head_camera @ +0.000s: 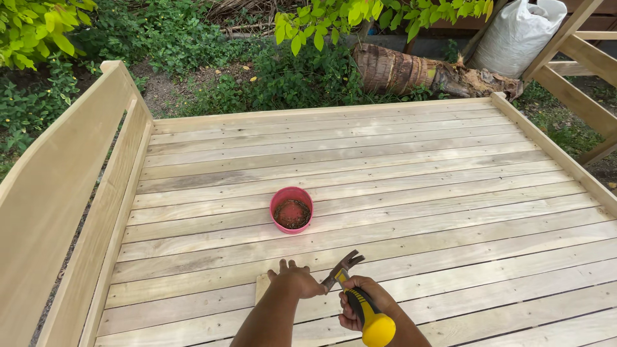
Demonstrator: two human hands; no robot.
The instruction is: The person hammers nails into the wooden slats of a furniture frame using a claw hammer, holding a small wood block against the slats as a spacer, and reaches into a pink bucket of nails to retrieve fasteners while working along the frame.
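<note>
My right hand (361, 302) is clenched around the yellow and black handle of a claw hammer (355, 295), and the metal head of the hammer points up and away from me, toward my left hand. My left hand (297, 280) lies flat with the palm down and the fingers a little spread, holding nothing that I can see; it presses on the deck boards (411, 193) just beside the hammer head, and I cannot tell if a nail is under the fingers. Near the left hand, on its left side, a short end of a pale plank (261, 287) shows, lying on the deck. Further away from the hammer, straight beyond my left hand, stands a small pink bucket (291, 209), upright on the boards, with something rusty brown inside; it is too small to tell what it is exactly. The bucket is well apart from both hands. The deck is made of light, new wood planks that run across my view. To the left of the bucket, at the edge of the deck, a wooden side rail (71, 193) rises, made of wide pale boards. Far beyond the bucket, past the end of the deck, there are green plants and a cut palm trunk (411, 72) lying on the ground. To the right of the trunk a white sack (517, 35) leans, and beside it a wooden frame (578, 71) of slanted beams.
</note>
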